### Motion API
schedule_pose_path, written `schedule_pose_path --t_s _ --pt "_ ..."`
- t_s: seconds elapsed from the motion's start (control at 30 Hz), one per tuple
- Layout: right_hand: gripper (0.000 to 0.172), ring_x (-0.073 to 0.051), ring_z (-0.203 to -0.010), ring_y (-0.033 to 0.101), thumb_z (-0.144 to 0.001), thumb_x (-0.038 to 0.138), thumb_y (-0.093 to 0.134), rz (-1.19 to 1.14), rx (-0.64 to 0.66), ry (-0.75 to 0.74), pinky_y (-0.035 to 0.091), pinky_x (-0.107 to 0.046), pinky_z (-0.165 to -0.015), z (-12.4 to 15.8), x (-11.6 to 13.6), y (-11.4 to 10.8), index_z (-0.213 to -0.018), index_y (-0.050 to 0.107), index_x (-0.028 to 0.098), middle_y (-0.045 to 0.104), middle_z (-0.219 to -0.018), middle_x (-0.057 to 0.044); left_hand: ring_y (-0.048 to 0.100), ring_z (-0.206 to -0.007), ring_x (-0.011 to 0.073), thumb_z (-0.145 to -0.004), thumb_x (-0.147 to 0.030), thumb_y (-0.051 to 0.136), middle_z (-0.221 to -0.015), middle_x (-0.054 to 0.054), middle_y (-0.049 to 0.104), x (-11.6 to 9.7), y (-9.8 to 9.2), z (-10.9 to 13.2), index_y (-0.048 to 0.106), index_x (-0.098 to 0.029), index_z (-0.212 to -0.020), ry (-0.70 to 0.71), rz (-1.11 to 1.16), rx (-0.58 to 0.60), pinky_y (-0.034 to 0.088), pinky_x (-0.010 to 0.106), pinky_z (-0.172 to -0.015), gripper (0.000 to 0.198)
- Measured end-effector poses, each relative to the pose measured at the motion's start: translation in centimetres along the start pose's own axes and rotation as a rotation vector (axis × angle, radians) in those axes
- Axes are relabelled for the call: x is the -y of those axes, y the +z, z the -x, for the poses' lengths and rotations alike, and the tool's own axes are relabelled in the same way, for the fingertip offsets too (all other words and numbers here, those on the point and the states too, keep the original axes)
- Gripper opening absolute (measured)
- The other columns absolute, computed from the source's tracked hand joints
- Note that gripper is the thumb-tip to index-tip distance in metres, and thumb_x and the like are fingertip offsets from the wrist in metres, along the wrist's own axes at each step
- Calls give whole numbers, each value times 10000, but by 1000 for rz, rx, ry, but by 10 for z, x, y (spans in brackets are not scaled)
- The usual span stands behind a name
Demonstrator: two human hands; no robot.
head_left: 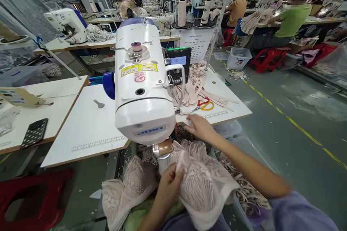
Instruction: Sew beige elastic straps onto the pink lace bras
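Observation:
My left hand (pixel 171 182) pinches the edge of a beige lace bra (pixel 199 184) between thumb and fingers, just in front of the sewing machine's post. One patterned cup hangs over my lap. Another beige lace cup (pixel 134 177) lies left of the post; whether it is the same piece is hidden. My right hand (pixel 200 127) is at the front edge of the machine table, fingers apart, with nothing visible in them. Close by lie scissors (pixel 206 104) with red and yellow handles and a pile of beige strips (pixel 193 86). The white sewing machine (pixel 143 115) stands in the middle.
A bin of fabric scraps (pixel 244 184) stands low at the right. On the left are a phone (pixel 34 133), a small grey flat tool (pixel 99 104) and a red stool (pixel 35 198). Thread cones (pixel 181 12) rise behind the machine. Other people sit at machines further back.

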State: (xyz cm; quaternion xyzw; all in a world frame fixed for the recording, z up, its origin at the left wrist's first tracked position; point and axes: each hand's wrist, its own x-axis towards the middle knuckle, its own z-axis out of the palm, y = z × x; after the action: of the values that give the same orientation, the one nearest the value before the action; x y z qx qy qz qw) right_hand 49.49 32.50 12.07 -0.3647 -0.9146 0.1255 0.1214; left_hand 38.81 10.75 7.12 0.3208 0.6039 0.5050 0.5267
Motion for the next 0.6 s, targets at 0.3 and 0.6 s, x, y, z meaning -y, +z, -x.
schedule_pose_path --t_s 0.3,0.6 --pt "325 -260 -1009 569 -1005 230 361 -31 -117 -54 419 -375 -901 -43 -31 31 -1053 662 118 662 -1058 -159 580 -692 211 -868 -661 482 -717 46 612 -14 -12 19 613 -234 -816 137 -309 -124 468 302 -639 449" --pt "251 -139 -628 631 -743 522 716 -747 634 -471 469 -205 -547 120 48 -54 -720 699 273 658 -639 21 662 -1048 293 -907 -563 482 -1083 113 735 -31 -49 29 740 -240 -1044 185 -387 -32 510 392 -912 435"
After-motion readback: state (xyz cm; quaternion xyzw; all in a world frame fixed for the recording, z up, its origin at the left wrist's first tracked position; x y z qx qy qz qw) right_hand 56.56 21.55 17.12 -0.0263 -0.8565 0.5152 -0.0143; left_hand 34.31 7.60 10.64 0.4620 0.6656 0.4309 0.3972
